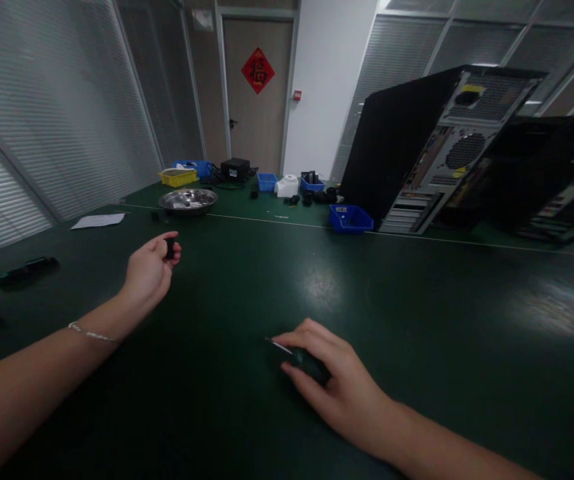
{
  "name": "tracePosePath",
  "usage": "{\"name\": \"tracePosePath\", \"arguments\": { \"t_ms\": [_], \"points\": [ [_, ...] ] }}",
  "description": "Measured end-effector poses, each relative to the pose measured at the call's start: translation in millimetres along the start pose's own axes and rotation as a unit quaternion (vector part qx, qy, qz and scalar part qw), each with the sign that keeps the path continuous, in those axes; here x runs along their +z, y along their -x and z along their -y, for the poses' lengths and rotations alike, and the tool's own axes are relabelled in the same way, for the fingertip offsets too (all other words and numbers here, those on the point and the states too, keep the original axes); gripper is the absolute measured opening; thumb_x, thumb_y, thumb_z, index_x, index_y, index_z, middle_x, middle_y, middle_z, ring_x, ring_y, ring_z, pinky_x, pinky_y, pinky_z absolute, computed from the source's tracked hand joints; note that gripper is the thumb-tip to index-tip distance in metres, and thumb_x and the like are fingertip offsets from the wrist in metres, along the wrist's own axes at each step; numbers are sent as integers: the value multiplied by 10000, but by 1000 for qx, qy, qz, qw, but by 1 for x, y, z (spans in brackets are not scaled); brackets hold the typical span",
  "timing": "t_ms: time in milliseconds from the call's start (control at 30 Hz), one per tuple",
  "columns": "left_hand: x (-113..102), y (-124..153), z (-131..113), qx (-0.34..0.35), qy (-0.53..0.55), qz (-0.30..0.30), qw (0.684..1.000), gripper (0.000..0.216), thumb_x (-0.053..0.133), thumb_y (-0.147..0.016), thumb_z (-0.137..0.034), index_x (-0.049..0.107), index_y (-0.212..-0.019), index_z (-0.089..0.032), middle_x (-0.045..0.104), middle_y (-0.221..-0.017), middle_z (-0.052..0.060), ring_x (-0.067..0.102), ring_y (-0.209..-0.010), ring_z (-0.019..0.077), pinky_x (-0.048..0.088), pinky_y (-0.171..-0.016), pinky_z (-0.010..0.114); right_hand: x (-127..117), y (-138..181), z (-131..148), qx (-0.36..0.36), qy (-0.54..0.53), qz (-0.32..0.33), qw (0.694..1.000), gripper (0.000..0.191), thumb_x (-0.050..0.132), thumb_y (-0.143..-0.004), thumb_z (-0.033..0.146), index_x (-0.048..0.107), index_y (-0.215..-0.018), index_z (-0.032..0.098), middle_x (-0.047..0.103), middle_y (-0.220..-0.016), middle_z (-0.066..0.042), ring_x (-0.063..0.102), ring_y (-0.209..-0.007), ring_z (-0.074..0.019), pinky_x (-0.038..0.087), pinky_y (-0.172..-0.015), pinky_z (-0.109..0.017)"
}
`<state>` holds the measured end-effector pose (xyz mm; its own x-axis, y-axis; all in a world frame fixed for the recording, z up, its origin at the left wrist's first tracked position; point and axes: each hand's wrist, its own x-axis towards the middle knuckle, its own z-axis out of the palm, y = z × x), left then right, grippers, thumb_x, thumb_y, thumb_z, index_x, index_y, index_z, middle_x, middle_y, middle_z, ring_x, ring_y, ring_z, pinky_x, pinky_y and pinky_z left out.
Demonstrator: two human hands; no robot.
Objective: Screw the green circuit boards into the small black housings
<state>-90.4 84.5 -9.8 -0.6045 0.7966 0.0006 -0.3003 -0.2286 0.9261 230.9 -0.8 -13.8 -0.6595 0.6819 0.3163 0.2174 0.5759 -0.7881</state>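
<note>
My left hand is raised over the left part of the table, its fingers closed around a small black piece whose kind I cannot make out. Low in the middle, my right hand grips a screwdriver by its dark green handle. The thin metal shaft points to the left, just above or on the tabletop; I cannot tell which. Beyond my left hand stands a round steel bowl with small parts in it.
A green table spreads under both hands. Left lie a dark elongated part and white paper. At the back are a yellow bin, a black box and a white plastic part. Right, a blue bin stands beside a tall computer case.
</note>
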Motion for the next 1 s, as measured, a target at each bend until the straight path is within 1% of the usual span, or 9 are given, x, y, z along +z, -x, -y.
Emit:
{"name": "tracePosePath", "arguments": {
  "t_ms": [167,333,400,467,533,600,700,833,1000],
  "points": [
    [15,36,7,-74,-20,142,987,245,449,-913,-43,677,-973,-111,612,-775,68,569,-672,150,464,-592,231,0,-1,-1,8,14,-8,1000,289,561,-926,117,602,-1197,209,600,-1012,-64,597,-906,-192,504,-799,-329],
    [24,81,9,-134,-83,286,945,229,548,-934,-187,668,-1117,-119,621,-815,61,554,-700,171,449,-627,281,-1,-1,-3,31,33,-34,998,347,577,-925,155,551,-1261,240,597,-1039,-53,596,-927,-196,496,-816,-328],
    [23,96,9,-116,-136,357,917,265,623,-902,-187,630,-1165,-151,622,-800,29,538,-699,166,436,-647,282,-2,0,-4,33,33,-47,998,381,560,-939,171,516,-1307,260,593,-1080,-55,588,-967,-202,491,-833,-330],
    [21,106,9,-45,-214,445,869,258,579,-932,-190,566,-1190,-190,637,-848,17,536,-721,163,440,-684,289,-2,0,-5,25,27,-53,998,392,523,-957,164,499,-1331,277,590,-1102,-55,580,-990,-201,486,-842,-330],
    [20,113,8,25,-276,502,819,209,503,-965,-185,551,-1167,-208,659,-931,28,564,-778,170,456,-734,302,-3,-1,-6,10,16,-46,999,392,495,-966,144,510,-1332,284,591,-1094,-54,579,-983,-195,484,-841,-329],
    [19,117,7,69,-312,520,792,208,498,-958,-165,593,-1137,-211,678,-1014,47,605,-889,193,467,-811,322,-3,-2,-6,0,3,-37,999,392,493,-963,129,534,-1322,282,586,-1078,-54,581,-969,-190,487,-837,-329],
    [20,118,6,116,-333,521,777,236,542,-934,-149,652,-1130,-222,694,-1078,54,625,-1015,220,462,-902,339,-2,-4,-6,-8,-7,-38,999,394,507,-953,119,566,-1308,278,580,-1052,-58,583,-945,-187,496,-810,-325],
    [21,118,5,157,-332,517,773,255,584,-922,-155,671,-1150,-225,713,-1064,59,648,-992,218,483,-889,330,-2,-4,-6,-1,7,-38,999,392,517,-943,119,595,-1295,272,573,-1016,-59,581,-906,-187,498,-780,-326],
    [20,120,4,180,-339,523,761,252,570,-936,-145,664,-1162,-206,697,-1044,61,644,-971,202,484,-866,302,-3,-2,-7,3,36,-38,999,390,513,-940,128,613,-1288,272,565,-995,-57,579,-874,-187,498,-741,-322]
  ]
}}
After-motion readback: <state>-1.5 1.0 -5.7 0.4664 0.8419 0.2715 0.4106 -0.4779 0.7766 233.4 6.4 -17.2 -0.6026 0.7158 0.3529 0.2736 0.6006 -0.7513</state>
